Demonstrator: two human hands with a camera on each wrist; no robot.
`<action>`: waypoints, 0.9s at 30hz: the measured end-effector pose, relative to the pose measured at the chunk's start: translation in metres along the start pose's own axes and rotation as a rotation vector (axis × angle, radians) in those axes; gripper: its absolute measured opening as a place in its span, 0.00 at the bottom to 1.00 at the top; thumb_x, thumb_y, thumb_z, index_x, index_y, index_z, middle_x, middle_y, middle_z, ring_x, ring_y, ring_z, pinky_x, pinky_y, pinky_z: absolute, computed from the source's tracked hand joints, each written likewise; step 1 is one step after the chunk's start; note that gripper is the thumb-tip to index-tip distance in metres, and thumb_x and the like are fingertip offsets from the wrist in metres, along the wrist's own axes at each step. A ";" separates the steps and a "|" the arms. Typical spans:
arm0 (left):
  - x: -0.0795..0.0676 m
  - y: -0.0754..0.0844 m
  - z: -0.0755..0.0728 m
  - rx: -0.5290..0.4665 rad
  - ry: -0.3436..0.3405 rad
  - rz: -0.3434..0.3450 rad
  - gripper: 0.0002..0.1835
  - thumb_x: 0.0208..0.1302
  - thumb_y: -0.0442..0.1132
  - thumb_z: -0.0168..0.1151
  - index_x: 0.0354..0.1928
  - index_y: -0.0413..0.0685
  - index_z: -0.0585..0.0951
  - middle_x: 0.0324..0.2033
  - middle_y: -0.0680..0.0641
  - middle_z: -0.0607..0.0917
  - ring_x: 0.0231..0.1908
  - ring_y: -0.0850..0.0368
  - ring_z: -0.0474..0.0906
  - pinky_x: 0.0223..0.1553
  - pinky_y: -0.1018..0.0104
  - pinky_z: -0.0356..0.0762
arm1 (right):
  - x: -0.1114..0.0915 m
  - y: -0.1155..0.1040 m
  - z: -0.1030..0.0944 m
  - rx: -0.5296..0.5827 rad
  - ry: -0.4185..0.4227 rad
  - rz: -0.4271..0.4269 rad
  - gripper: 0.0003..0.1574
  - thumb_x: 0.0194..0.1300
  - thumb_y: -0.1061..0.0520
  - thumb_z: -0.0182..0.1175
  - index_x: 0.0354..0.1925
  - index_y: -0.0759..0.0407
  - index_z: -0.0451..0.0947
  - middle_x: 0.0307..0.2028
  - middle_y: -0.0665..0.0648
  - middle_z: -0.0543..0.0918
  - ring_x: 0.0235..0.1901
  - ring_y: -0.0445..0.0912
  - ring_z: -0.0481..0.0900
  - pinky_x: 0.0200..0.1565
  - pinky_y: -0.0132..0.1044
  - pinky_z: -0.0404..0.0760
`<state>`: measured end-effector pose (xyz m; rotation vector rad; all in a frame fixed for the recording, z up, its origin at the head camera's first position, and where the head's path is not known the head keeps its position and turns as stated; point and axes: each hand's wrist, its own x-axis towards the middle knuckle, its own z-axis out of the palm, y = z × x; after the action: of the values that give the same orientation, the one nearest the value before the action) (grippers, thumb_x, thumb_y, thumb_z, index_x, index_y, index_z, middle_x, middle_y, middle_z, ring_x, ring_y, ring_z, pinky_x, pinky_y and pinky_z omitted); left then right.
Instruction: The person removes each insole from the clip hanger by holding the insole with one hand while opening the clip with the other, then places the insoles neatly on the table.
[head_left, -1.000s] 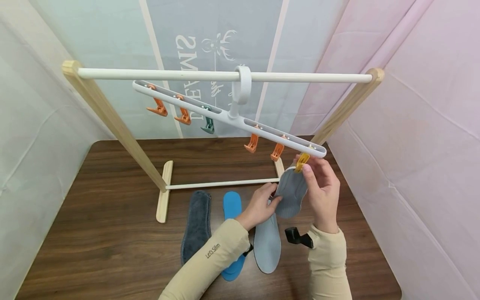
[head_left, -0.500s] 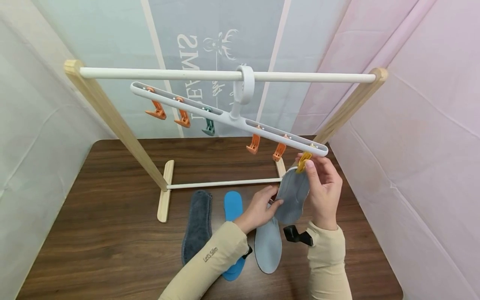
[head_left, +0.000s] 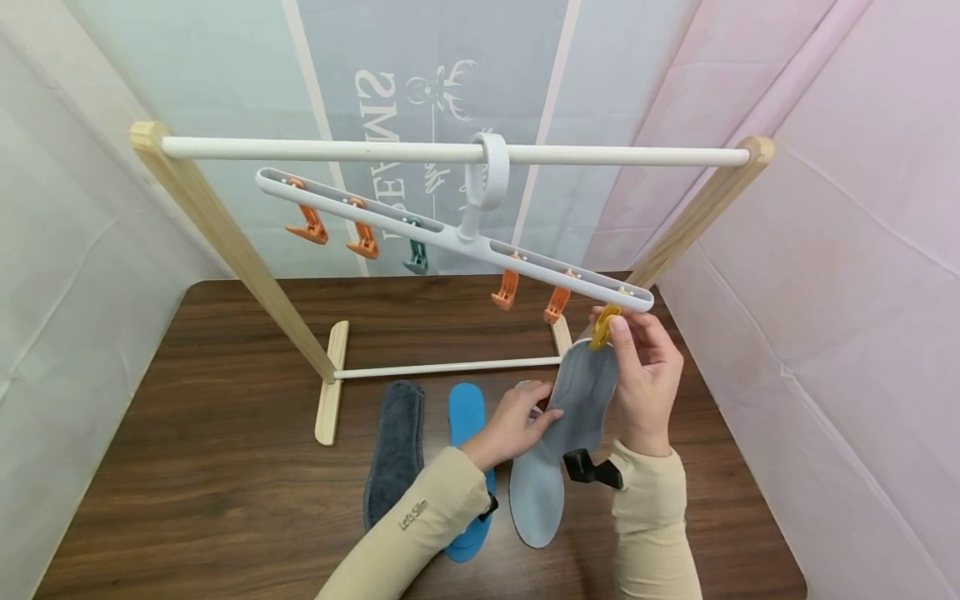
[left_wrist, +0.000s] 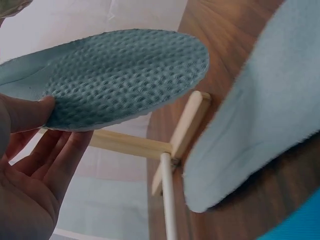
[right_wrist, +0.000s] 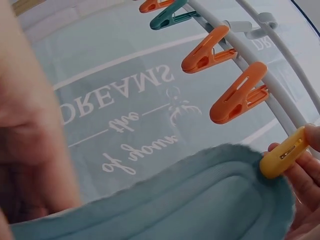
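A grey insole (head_left: 581,396) hangs from a yellow clip (head_left: 606,325) at the right end of the white hanger (head_left: 467,239). My right hand (head_left: 648,375) grips that clip, thumb in front and fingers behind. My left hand (head_left: 512,423) pinches the insole's left edge between thumb and fingers. In the left wrist view, the dimpled face of the insole (left_wrist: 135,75) shows. In the right wrist view, the yellow clip (right_wrist: 284,154) sits over the insole's upper edge. Another grey insole (head_left: 536,500) lies on the table, partly covered by the hanging one.
Orange clips (head_left: 506,289) and a green clip (head_left: 417,254) hang along the hanger, which hooks over the rack's white bar (head_left: 322,150). Blue insoles (head_left: 467,412) and dark grey fuzzy insoles (head_left: 393,450) lie on the brown table (head_left: 225,467). Fabric walls (head_left: 855,250) surround it.
The held insole's lower end has come down over the lying grey insole. My left hand has shifted slightly left. The hanger's left end has swung a little nearer. My right hand stays at the yellow clip.
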<state>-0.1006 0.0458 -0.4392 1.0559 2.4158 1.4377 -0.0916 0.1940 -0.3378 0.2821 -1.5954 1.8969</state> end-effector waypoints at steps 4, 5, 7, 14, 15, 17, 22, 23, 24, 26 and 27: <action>-0.006 -0.004 0.003 0.004 -0.020 -0.018 0.06 0.70 0.36 0.55 0.33 0.45 0.71 0.31 0.48 0.74 0.35 0.56 0.77 0.39 0.78 0.76 | 0.001 -0.001 0.001 0.056 0.012 0.005 0.09 0.67 0.69 0.55 0.44 0.72 0.78 0.39 0.61 0.86 0.41 0.52 0.85 0.47 0.35 0.82; -0.007 -0.005 0.004 0.002 -0.020 -0.023 0.06 0.70 0.36 0.55 0.33 0.45 0.72 0.31 0.48 0.74 0.35 0.57 0.76 0.39 0.78 0.76 | 0.002 -0.001 0.001 0.075 0.012 0.010 0.09 0.67 0.69 0.55 0.44 0.72 0.78 0.39 0.61 0.86 0.42 0.52 0.85 0.47 0.34 0.82; -0.009 -0.006 0.005 -0.005 -0.020 -0.030 0.06 0.70 0.36 0.56 0.34 0.45 0.72 0.31 0.48 0.74 0.35 0.57 0.76 0.39 0.78 0.76 | 0.002 -0.001 0.001 0.084 0.012 0.012 0.09 0.67 0.69 0.55 0.44 0.71 0.78 0.39 0.62 0.86 0.42 0.51 0.85 0.47 0.34 0.82; -0.012 -0.009 0.005 -0.034 0.001 -0.039 0.08 0.70 0.36 0.56 0.32 0.44 0.70 0.30 0.47 0.73 0.35 0.56 0.75 0.41 0.77 0.77 | 0.001 0.001 0.000 0.060 0.014 0.021 0.09 0.66 0.69 0.56 0.44 0.71 0.78 0.39 0.63 0.86 0.41 0.49 0.85 0.47 0.33 0.82; -0.013 -0.009 0.005 -0.036 0.004 -0.044 0.08 0.70 0.36 0.56 0.32 0.44 0.69 0.30 0.47 0.72 0.34 0.56 0.75 0.41 0.77 0.77 | 0.001 0.001 0.000 0.064 0.008 0.023 0.09 0.66 0.69 0.56 0.44 0.71 0.78 0.40 0.63 0.86 0.41 0.49 0.85 0.47 0.33 0.82; -0.014 -0.010 0.005 -0.042 0.014 -0.050 0.08 0.70 0.36 0.56 0.32 0.44 0.70 0.30 0.48 0.72 0.35 0.56 0.75 0.41 0.76 0.77 | 0.001 0.001 -0.001 0.066 -0.010 0.020 0.11 0.66 0.69 0.56 0.46 0.71 0.78 0.41 0.62 0.86 0.42 0.49 0.85 0.47 0.33 0.82; -0.016 -0.013 0.006 -0.050 0.041 -0.079 0.05 0.70 0.37 0.55 0.36 0.44 0.72 0.33 0.46 0.75 0.34 0.55 0.75 0.38 0.73 0.76 | 0.001 0.003 -0.005 0.035 -0.057 -0.006 0.15 0.67 0.69 0.55 0.51 0.72 0.76 0.43 0.61 0.86 0.44 0.48 0.85 0.49 0.33 0.81; -0.016 -0.013 0.006 -0.048 0.043 -0.088 0.05 0.70 0.37 0.55 0.37 0.44 0.73 0.34 0.46 0.76 0.35 0.55 0.75 0.38 0.73 0.76 | 0.001 0.003 -0.006 0.029 -0.061 -0.011 0.15 0.67 0.69 0.55 0.51 0.72 0.76 0.44 0.61 0.86 0.44 0.48 0.85 0.49 0.33 0.81; -0.017 -0.014 0.006 -0.049 0.042 -0.097 0.05 0.70 0.38 0.55 0.38 0.44 0.73 0.35 0.45 0.76 0.35 0.55 0.75 0.37 0.73 0.75 | 0.001 0.003 -0.006 0.024 -0.063 -0.013 0.16 0.67 0.69 0.54 0.52 0.71 0.76 0.44 0.61 0.86 0.44 0.49 0.84 0.49 0.33 0.81; -0.018 -0.015 0.006 -0.058 0.042 -0.120 0.05 0.70 0.38 0.55 0.40 0.43 0.74 0.37 0.44 0.78 0.37 0.53 0.76 0.36 0.72 0.75 | 0.001 0.003 -0.007 0.030 -0.065 -0.012 0.17 0.67 0.69 0.54 0.53 0.71 0.75 0.45 0.62 0.85 0.45 0.49 0.84 0.50 0.33 0.80; -0.019 -0.015 0.007 -0.065 0.043 -0.135 0.06 0.70 0.39 0.56 0.42 0.43 0.75 0.39 0.43 0.78 0.38 0.53 0.77 0.37 0.73 0.76 | 0.001 0.003 -0.007 0.033 -0.065 -0.010 0.17 0.67 0.69 0.54 0.54 0.71 0.75 0.45 0.62 0.85 0.45 0.50 0.84 0.50 0.34 0.80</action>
<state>-0.0913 0.0344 -0.4592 0.8396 2.3998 1.4973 -0.0927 0.2009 -0.3414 0.3683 -1.6030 1.9260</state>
